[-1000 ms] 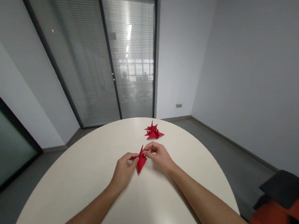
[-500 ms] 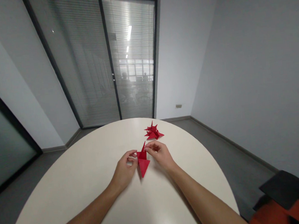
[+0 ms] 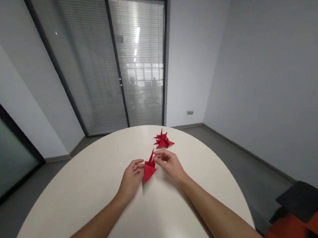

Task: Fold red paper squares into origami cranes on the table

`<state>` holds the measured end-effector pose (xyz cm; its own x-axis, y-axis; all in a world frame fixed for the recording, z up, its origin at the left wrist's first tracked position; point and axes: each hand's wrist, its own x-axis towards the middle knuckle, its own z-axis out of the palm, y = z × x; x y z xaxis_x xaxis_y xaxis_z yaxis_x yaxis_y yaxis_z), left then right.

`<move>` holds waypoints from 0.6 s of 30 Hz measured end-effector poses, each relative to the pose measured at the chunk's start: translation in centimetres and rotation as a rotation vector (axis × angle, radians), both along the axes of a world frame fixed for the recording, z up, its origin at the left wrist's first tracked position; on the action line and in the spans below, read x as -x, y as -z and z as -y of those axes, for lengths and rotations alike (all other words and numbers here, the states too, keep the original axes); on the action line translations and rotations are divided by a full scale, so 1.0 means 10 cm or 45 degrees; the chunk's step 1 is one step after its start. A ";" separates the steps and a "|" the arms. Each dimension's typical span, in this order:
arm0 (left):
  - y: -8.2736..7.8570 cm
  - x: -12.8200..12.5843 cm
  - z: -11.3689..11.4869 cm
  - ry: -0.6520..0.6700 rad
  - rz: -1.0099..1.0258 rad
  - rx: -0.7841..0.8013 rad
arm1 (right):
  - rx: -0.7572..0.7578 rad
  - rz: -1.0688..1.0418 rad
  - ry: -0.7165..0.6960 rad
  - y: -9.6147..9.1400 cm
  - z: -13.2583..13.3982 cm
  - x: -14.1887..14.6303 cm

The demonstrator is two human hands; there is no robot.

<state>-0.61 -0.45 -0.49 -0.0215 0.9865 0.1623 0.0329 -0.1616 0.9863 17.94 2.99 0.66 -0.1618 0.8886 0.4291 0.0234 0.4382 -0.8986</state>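
Note:
A small folded red paper figure (image 3: 149, 168) is held just above the white round table (image 3: 103, 182) between both my hands. My left hand (image 3: 131, 179) pinches its left side with curled fingers. My right hand (image 3: 169, 163) pinches the thin upright point at its top right. A broad triangular flap of the figure points down towards me. Beyond my right hand, a small pile of finished red paper figures (image 3: 163, 140) lies on the table.
The table's far edge curves in front of a glass door with blinds (image 3: 121, 63). Grey floor runs along the right wall. An orange and black chair (image 3: 301, 210) stands at the lower right, beside the table's edge.
The red figure has been turned between my fingers: its wide flap swung from hanging lower left to pointing down towards me. Both hands stayed in about the same place.

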 end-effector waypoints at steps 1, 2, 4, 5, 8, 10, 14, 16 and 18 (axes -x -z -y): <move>-0.01 0.00 0.00 0.006 0.003 -0.001 | 0.003 0.005 0.002 0.00 0.01 0.00; -0.02 0.01 0.01 0.013 0.005 -0.004 | 0.002 0.012 0.005 0.00 0.01 0.01; -0.03 0.00 0.02 0.020 0.004 -0.017 | -0.007 0.020 0.024 -0.01 0.02 0.01; -0.04 0.00 0.03 0.019 0.000 -0.024 | -0.010 0.019 0.034 -0.01 0.02 0.02; -0.05 -0.01 0.03 0.005 -0.022 -0.047 | -0.008 -0.002 0.051 -0.02 0.03 0.02; -0.05 -0.02 0.03 -0.009 -0.034 -0.064 | 0.003 -0.020 0.043 -0.02 0.03 0.02; -0.05 -0.03 0.02 -0.028 -0.041 -0.098 | 0.020 -0.049 0.024 -0.03 0.04 0.04; -0.05 -0.04 0.03 -0.022 -0.049 -0.103 | 0.011 -0.037 0.033 -0.04 0.05 0.04; -0.06 -0.04 0.04 -0.029 -0.067 -0.114 | -0.006 -0.018 0.050 -0.05 0.06 0.05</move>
<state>-0.26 -0.84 0.14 -0.0331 0.9673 0.2517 0.0889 -0.2479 0.9647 17.48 2.42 1.20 -0.1206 0.8920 0.4356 0.0285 0.4417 -0.8967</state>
